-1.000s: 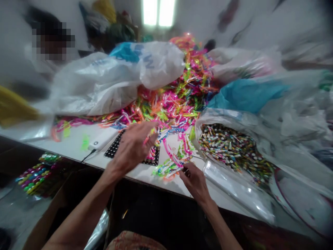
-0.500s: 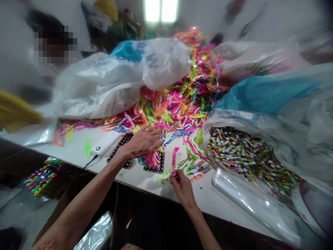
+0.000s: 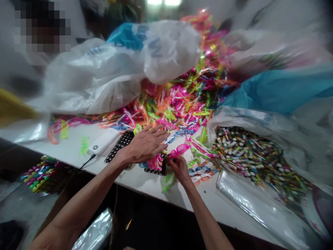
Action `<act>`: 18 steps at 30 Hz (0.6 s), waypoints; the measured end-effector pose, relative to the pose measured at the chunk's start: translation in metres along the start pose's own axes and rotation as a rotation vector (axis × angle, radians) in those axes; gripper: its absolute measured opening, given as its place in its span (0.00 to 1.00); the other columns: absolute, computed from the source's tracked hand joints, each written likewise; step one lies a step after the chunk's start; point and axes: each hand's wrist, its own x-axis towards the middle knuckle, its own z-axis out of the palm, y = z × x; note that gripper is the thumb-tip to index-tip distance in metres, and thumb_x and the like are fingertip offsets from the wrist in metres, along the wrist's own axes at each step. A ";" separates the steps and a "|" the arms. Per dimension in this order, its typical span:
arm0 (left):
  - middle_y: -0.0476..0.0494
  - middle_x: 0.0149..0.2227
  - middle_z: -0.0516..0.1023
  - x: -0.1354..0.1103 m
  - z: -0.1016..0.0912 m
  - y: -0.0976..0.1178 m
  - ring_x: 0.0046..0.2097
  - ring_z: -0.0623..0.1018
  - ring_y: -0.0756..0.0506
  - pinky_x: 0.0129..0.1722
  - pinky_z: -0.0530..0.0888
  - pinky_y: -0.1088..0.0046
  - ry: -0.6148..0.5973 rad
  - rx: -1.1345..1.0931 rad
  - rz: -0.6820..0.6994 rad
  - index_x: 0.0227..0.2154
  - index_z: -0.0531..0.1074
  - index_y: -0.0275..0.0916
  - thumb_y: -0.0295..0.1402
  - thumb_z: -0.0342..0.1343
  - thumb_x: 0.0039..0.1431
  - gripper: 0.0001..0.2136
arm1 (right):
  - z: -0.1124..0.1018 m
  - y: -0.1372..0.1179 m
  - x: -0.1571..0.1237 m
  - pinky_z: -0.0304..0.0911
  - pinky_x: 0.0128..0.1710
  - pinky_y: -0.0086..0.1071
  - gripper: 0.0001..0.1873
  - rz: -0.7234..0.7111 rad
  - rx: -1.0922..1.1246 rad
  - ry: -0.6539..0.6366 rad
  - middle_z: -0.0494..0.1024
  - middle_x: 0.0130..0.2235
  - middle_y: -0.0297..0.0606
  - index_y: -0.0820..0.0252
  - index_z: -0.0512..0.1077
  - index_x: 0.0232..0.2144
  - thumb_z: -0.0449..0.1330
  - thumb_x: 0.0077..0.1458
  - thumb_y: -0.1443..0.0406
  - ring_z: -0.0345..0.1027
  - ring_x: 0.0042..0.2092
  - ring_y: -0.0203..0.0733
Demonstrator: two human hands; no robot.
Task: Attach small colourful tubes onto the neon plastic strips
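My left hand (image 3: 145, 144) lies flat with fingers stretched out over a black perforated tray (image 3: 124, 143) and a bunch of pink plastic pieces (image 3: 155, 162) on the white table (image 3: 73, 149). My right hand (image 3: 177, 166) pinches a small pink plastic piece (image 3: 180, 150) just right of the tray's near corner. A big heap of neon pink, green and orange plastic pieces (image 3: 182, 100) spreads behind both hands.
A white power bank (image 3: 102, 142) with a cable lies left of the tray. A large white plastic bag (image 3: 114, 69) sits behind. An open bag of small colourful tubes (image 3: 249, 156) and clear sleeves (image 3: 260, 205) lie right. Another person sits far left.
My right hand has moved left toward the tray and now holds a pink piece. My left hand has settled flat onto the tray. The view has shifted closer.
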 end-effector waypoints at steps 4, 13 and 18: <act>0.48 0.59 0.57 0.001 -0.002 0.002 0.61 0.53 0.45 0.58 0.49 0.63 0.016 -0.046 0.003 0.58 0.52 0.44 0.44 0.33 0.63 0.22 | 0.003 -0.012 -0.001 0.52 0.28 0.28 0.09 -0.016 -0.237 -0.044 0.71 0.24 0.36 0.63 0.68 0.26 0.48 0.52 0.69 0.63 0.27 0.38; 0.52 0.58 0.59 0.001 -0.005 0.001 0.60 0.55 0.44 0.58 0.47 0.61 -0.002 -0.059 0.046 0.54 0.59 0.49 0.45 0.32 0.63 0.20 | -0.012 -0.019 0.012 0.55 0.29 0.29 0.10 -0.068 -0.594 -0.119 0.75 0.29 0.38 0.60 0.71 0.36 0.52 0.52 0.71 0.67 0.31 0.39; 0.53 0.58 0.59 0.001 -0.006 0.005 0.59 0.55 0.44 0.58 0.46 0.62 0.034 -0.072 0.013 0.55 0.58 0.48 0.47 0.31 0.62 0.22 | -0.049 0.003 0.017 0.55 0.30 0.29 0.13 -0.201 -0.648 -0.139 0.73 0.34 0.36 0.56 0.73 0.30 0.54 0.46 0.77 0.66 0.31 0.36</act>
